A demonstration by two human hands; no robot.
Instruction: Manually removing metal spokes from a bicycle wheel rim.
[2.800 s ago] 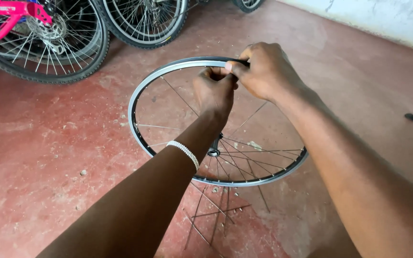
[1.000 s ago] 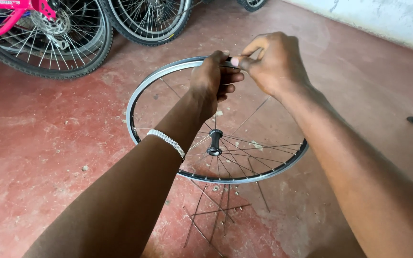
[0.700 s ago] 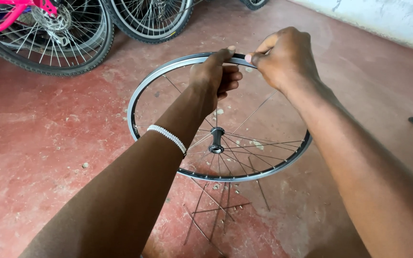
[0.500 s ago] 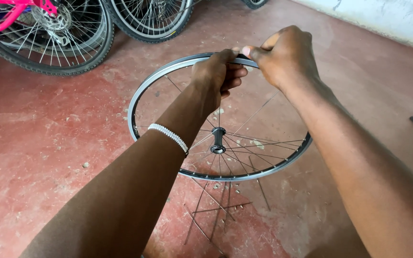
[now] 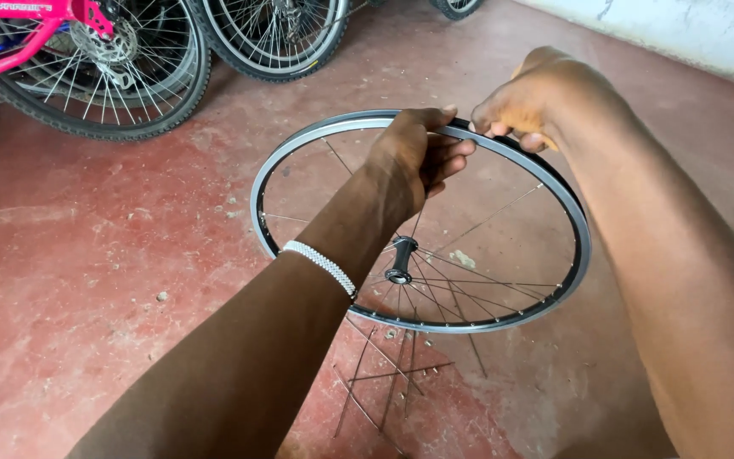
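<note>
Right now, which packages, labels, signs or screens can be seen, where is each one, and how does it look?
Label on pink bicycle frame: top left corner, a narrow strip of pale lettering on pink tube, partly cut off by the picture edge.
No packages, signs or screens are in view.

The wheel rim (image 5: 299, 149) stands over the floor (image 5: 87, 280), its hub (image 5: 399, 259) at the centre. Both hands meet at the rim's far edge: left hand (image 5: 414, 157) just left of the right hand (image 5: 537, 98). Loose spokes (image 5: 384, 374) lie on the floor just nearer than the rim. Bicycle wheels (image 5: 112, 76) stand beyond the rim, to its left.
</note>
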